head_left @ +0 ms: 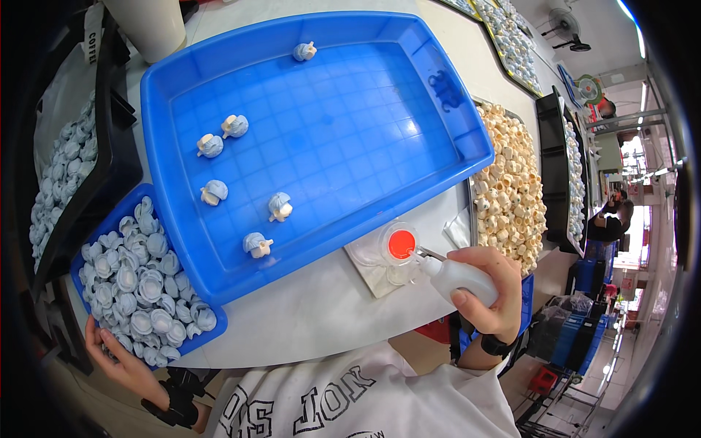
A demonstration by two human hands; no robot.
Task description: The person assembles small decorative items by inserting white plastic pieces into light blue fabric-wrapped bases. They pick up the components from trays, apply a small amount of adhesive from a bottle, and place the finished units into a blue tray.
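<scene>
My right hand (491, 286) is wrapped round a white squeeze bottle (461, 280). The bottle lies tilted, its thin nozzle at the edge of a small round dish (401, 244) with a red-orange inside. My left hand (120, 361) is at the near left corner of a small blue bin (215, 330), thumb and a finger apart against the pale blue cupped pieces (150, 288) heaped in it; the other fingertips are hidden. In the large blue tray (350, 212) sit several pale blue balls (257, 244) with cream parts stuck to them.
A tray of cream-coloured small pieces (507, 193) stands right of the large tray. Black bins (117, 157) with more pale blue pieces are at the left, and another black tray (555, 160) is at the right. A pale cup-shaped container (150, 29) stands at the far left.
</scene>
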